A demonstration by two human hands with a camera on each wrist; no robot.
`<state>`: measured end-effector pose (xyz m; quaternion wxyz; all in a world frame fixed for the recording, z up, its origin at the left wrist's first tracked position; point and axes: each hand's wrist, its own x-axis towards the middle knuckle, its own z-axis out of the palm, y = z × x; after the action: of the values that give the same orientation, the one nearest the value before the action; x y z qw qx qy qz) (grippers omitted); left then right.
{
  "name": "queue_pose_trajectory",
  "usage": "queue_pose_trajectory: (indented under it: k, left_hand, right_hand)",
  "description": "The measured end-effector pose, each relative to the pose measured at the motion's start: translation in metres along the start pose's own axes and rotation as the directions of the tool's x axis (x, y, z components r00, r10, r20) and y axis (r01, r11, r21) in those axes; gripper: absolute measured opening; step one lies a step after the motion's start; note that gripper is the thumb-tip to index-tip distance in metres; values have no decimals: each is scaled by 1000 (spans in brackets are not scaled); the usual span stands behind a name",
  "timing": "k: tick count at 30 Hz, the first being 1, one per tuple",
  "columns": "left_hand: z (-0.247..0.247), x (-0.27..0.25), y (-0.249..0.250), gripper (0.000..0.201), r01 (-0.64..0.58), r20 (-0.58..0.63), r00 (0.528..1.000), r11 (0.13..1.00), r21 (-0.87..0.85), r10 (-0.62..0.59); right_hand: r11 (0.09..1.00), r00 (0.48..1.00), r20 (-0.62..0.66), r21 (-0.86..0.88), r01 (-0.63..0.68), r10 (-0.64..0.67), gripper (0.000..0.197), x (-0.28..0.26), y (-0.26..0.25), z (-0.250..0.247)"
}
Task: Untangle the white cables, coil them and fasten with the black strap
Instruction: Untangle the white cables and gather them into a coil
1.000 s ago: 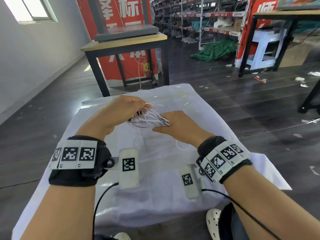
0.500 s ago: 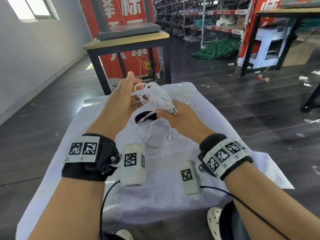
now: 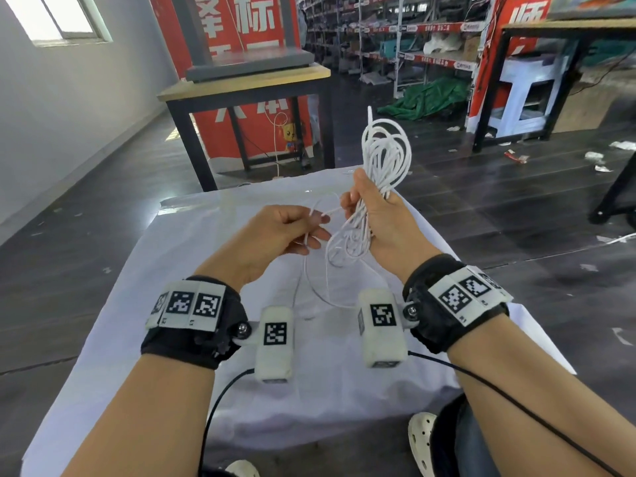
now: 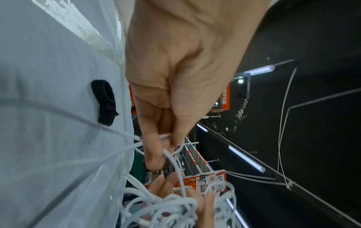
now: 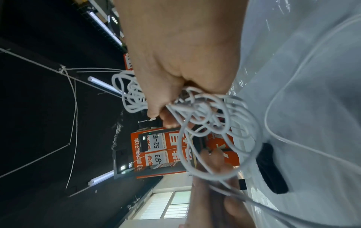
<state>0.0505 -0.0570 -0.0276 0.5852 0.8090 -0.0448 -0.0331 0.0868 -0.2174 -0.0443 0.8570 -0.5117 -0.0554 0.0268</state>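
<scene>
smooth white cables (image 3: 385,156), matt cloth table cover (image 3: 172,256)

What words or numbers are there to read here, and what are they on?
"标": big white character on the red banner.
"52-6", its end cut off: white label on the orange sign, seen sideways.
"93": second label beside it.
Shelf tags: too small to read.
Other banner characters: cut off.

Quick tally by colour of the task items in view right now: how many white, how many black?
White: 1 tangled bundle of cables, individual cables uncountable, held in the right hand.
Black: 1 strap, lying on the table cloth.
Total: 2
</scene>
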Motion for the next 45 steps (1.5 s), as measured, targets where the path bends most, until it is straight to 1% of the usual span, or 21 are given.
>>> queue_pose_trajectory:
  k: [3, 6, 7, 8, 10, 12, 13, 14, 15, 17, 19, 22, 24, 26, 28, 31, 33, 35, 38, 41, 45]
  left_hand:
    - [-10, 2, -3, 21, 31, -150, 986, 970, -240, -69]
    - [-35, 1, -12, 13, -88, -399, 898, 814, -574, -184]
    - [-44, 1, -16, 11, -147, -469, 862, 792, -592, -190]
    - [-53, 1, -20, 12, -171, -544, 821, 833, -527, -175]
    - [-67, 3, -29, 18, -109, -684, 723, 963, -246, -93]
    - [-77, 5, -35, 23, -2, -773, 635, 1000, -2, 0]
    - [-80, 6, -39, 26, 45, -786, 618, 996, 71, 28]
    - [-83, 7, -42, 30, 101, -785, 618, 986, 134, 43]
    - [-84, 7, -44, 36, 180, -764, 644, 963, 199, 38]
    - [-80, 7, -45, 49, 313, -692, 722, 897, 313, -10]
    - [-70, 6, -42, 56, 354, -624, 779, 870, 344, -70]
    - [-57, 4, -34, 49, 318, -548, 835, 853, 413, -47]
    - [-47, 5, -27, 41, 227, -487, 873, 871, 436, 17]
    - [-34, 5, -20, 37, 77, -318, 946, 920, 385, 54]
    - [-17, 4, -15, 42, -14, -69, 997, 928, 374, 43]
    - [8, 1, -10, 55, -109, 159, 987, 867, 486, 35]
    - [22, -4, -7, 57, -164, 249, 967, 882, 441, 56]
    - [31, -7, -6, 47, -178, 305, 950, 914, 364, 63]
    - [35, -7, -3, 33, -184, 256, 962, 918, 352, 94]
    - [35, -4, -3, 38, -157, 174, 979, 938, 309, 107]
    - [35, -3, -5, 36, -39, 133, 991, 988, 148, 19]
  right_hand:
    - [980, 992, -122, 200, 4, 21, 43, 2, -8, -3]
    - [929, 956, -292, 362, 73, 39, 41, 3, -21, -10]
    - [928, 937, -348, 359, 104, 29, 40, 3, -23, -14]
    - [935, 918, -397, 332, 127, 16, 40, 3, -24, -17]
    - [959, 880, -474, 236, 157, -28, 39, 5, -24, -24]
    - [976, 854, -513, 132, 173, -82, 38, 6, -24, -27]
    - [980, 851, -515, 91, 175, -104, 39, 6, -25, -27]
    - [983, 853, -508, 63, 172, -117, 39, 5, -25, -26]
    - [985, 861, -494, 47, 167, -122, 39, 5, -26, -24]
    - [989, 878, -462, 18, 149, -124, 38, 3, -25, -19]
    - [991, 891, -438, -5, 133, -121, 36, 2, -21, -15]
    - [991, 909, -400, 7, 133, -119, 37, 2, -18, -10]
    - [992, 919, -378, 16, 127, -112, 38, 1, -17, -8]
    - [993, 927, -360, 23, 120, -104, 39, 1, -16, -6]
    - [992, 926, -358, 8, 128, -117, 38, 0, -14, -4]
    - [986, 913, -374, -19, 164, -160, 37, -1, -15, -2]
    - [982, 904, -386, -20, 189, -182, 35, -1, -15, -3]
    - [978, 896, -395, -32, 207, -203, 32, -1, -15, -3]
    - [976, 900, -382, -30, 216, -211, 22, 0, -13, -2]
    - [974, 913, -337, -67, 218, -227, 17, 0, -10, 0]
    - [969, 936, -268, -151, 193, -228, 11, -2, -7, 4]
